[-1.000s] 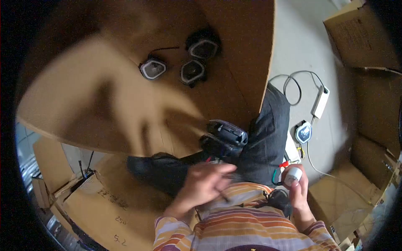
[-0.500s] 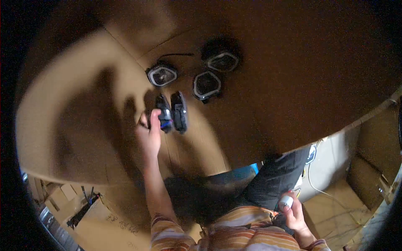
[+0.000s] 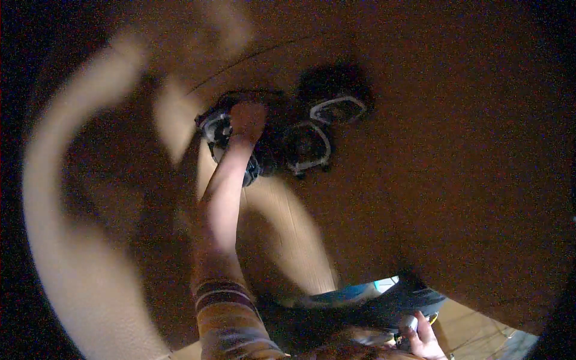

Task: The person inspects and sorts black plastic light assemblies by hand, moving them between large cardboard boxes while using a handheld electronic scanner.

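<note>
A person in a striped sleeve [image 3: 231,315] leans over a big cardboard box [image 3: 390,204], and the left arm is stretched over its near edge, well down inside. Deep in the box, the left hand [image 3: 248,120] is among dark devices, in heavy shadow. I can't make out its fingertips from here, so I cannot tell whether that grip is apart, together or clamped on something.

On the box's inner face, just to the left of that hand, sits a black device with a pale rim [image 3: 215,129], partly hidden by the hand and wrist. A dark rounded piece [image 3: 251,174] shows at the other side of the forearm, also inside the box; most of its shape is lost in the gloom. Farther right in the box lie two more: a black pentagon-faced device [image 3: 309,147], and close beside it, up and to the right, a similar rimmed device [image 3: 339,109].

Outside the box, beyond its near edge and off to the right, the right hand [image 3: 425,341] is closed around a small white cylinder [image 3: 410,324]. Dark trousers [image 3: 414,295] show along the near edge of the box, next to a blue patch [image 3: 345,294] too blurred to name. Bright light falls across the box's left wall, cut by large soft shadows.
</note>
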The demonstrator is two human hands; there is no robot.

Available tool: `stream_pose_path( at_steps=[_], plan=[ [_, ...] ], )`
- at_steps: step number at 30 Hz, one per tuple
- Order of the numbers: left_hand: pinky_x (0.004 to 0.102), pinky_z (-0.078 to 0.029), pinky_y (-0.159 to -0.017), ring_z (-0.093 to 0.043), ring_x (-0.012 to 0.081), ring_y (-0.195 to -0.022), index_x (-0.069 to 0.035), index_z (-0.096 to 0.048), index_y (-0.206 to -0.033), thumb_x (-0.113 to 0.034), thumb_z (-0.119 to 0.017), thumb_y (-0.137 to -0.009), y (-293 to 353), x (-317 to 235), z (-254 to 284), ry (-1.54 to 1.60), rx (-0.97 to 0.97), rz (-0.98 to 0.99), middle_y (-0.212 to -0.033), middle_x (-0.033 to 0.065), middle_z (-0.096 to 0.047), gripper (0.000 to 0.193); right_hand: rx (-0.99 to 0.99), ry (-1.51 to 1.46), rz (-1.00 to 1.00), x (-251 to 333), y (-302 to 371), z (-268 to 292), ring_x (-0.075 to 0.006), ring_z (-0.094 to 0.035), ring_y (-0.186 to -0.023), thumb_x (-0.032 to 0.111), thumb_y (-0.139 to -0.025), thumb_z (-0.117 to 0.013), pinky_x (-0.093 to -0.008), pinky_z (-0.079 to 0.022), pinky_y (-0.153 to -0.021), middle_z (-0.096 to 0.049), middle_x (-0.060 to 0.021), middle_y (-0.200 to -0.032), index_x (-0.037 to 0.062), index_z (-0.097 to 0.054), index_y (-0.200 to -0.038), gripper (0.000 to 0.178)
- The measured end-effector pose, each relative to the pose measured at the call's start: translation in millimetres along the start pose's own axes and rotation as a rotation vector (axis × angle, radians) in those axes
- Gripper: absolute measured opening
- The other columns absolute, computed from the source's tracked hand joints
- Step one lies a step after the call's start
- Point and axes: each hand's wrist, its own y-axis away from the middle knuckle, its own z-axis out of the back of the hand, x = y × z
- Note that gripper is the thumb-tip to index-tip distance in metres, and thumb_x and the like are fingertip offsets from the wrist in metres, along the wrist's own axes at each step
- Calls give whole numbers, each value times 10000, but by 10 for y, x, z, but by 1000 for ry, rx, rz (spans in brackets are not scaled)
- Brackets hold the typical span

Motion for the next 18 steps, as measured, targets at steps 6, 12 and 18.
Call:
stream_pose_path(
  at_steps=[6,12,18],
  plan=[
    [382,-463,-578,-560,285,-673,-42,-490,-932,-138,-415,-729,-171,189,107,33,-299,-151,-875,156,-530,237,-93,65,-23,-299,-47,-71,-276,-289,-1095,217,-806,-375,-306,-215,-903,-329,-208,-1156,-53,-204,-1179,491],
    [406,-461,-580,-561,281,-679,-54,-491,-955,-129,-431,-721,-365,150,40,-83,19,-45,-885,154,-522,253,-152,-20,-96,-63,-61,-68,-244,-309,-1073,198,-817,-361,-289,-233,-892,-343,-189,-1146,-44,-207,-1180,462],
    [400,-463,-598,-563,270,-689,-54,-502,-954,-113,-455,-691,-698,623,521,678,551,-314,-910,168,-508,274,-147,-31,-66,113,-63,-38,-238,-330,-1055,191,-814,-375,-290,-249,-882,-362,-185,-1127,-41,-228,-1170,450]
  ],
)
